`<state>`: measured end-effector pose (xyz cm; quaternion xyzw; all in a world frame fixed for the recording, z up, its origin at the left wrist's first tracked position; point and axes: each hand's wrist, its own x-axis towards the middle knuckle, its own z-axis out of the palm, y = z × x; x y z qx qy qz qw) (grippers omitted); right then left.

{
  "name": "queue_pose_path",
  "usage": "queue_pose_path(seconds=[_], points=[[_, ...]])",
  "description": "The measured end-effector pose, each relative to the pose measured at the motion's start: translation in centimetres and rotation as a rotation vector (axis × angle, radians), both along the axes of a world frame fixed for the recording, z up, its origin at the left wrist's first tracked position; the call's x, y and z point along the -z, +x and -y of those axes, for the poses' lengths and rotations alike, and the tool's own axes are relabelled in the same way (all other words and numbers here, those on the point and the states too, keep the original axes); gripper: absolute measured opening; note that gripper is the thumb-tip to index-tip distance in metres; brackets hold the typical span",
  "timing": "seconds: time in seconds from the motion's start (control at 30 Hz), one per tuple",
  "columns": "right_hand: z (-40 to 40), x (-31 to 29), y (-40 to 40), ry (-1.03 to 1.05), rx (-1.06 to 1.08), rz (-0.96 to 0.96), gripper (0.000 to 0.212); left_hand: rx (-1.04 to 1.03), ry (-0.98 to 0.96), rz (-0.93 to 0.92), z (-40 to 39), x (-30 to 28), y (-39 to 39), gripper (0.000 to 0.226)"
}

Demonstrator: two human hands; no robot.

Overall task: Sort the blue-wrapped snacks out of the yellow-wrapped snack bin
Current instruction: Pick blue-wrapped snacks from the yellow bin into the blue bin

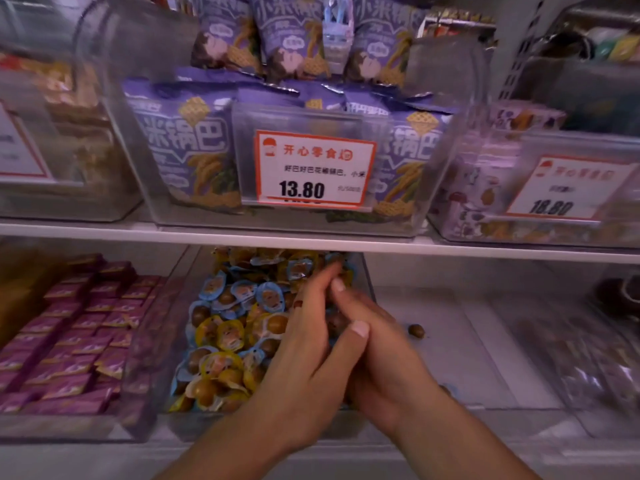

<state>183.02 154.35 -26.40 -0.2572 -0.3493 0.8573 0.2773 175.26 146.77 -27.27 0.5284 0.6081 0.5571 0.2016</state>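
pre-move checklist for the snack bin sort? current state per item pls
1. Blue-wrapped snacks still mixed with yellow-wrapped snacks in the bin: not ok.
2. Left hand over the bin: ok.
3. Right hand against the left hand, at the bin's right edge: ok.
4. What the hands hold: cannot tell, the palms are hidden.
5. Loose brown snack outside the bin on the shelf: not ok.
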Motion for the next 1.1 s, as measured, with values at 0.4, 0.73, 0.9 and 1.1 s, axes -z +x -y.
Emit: queue_pose_path(seconds=[0.4,0.73,0.9,1.1], points=[[-9.5,1.4,8.4,0.568,0.14,0.666,0.003,-0.163,-0.169,-0.268,-0.1,1.6,-4.9,0.026],[-9.9,2.0,6.7,1.121,0.399,0.75,0.022,-0.226,-0.204,-0.317,1.2,0.9,-9.9,0.028],[-3.5,1.2,2.7,1.666,0.22,0.554,0.026,-0.247,-0.303,-0.274,2.4,1.7,-11.5,0.026],[-0.5,3.8,-2.6,1.882,-0.305,0.774,0.049,-0.113,-0.45,-0.59,2.8,2.1,-11.1,0.024]])
